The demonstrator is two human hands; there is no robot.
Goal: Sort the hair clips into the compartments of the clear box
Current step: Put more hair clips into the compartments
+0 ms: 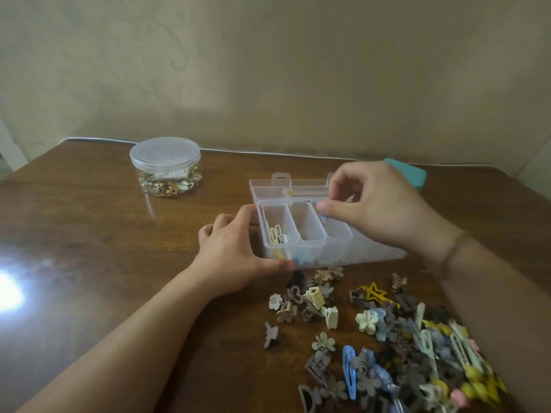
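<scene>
Head view, and you're mid-drop: your right hand (378, 210) hangs over the clear box (313, 228), thumb and forefinger pinching a small blue hair clip (323, 214) right above the third compartment (338, 225) of the upper tray. The clip is mostly hidden behind your fingers (328, 207), so I cannot tell its shape. Lower those fingers closer to the tray before you part them; a clip let go from high up looks likely to bounce over the thin divider into the middle compartment (307, 222), which sits just left of your thumb.

Your left hand (235, 251) braces the box at its left wall, thumb touching the front corner, fingers lightly curled against the side. That's steadying, not gripping tight, and it looks like the right call: the box seems light and would likely slide on the polished desk (89, 234) without it.

Beyond your left fingertips, the first compartment (275, 225) holds a few pale snap clips (275, 234). More colours show through the lower tier under the tray.

Below both wrists, the unsorted pile (402, 347) spreads across the desk, with flower clips, claw clips, a yellow star clip (372, 290). Plenty left, so you're early in the job.

Well beyond your left fingers stands a lidded round tub (165, 166) of gold-toned bits. Behind your right knuckles a teal case (411, 174) peeks out. Neither blocks you; only your right forearm sweeping across the pile could scatter it.
</scene>
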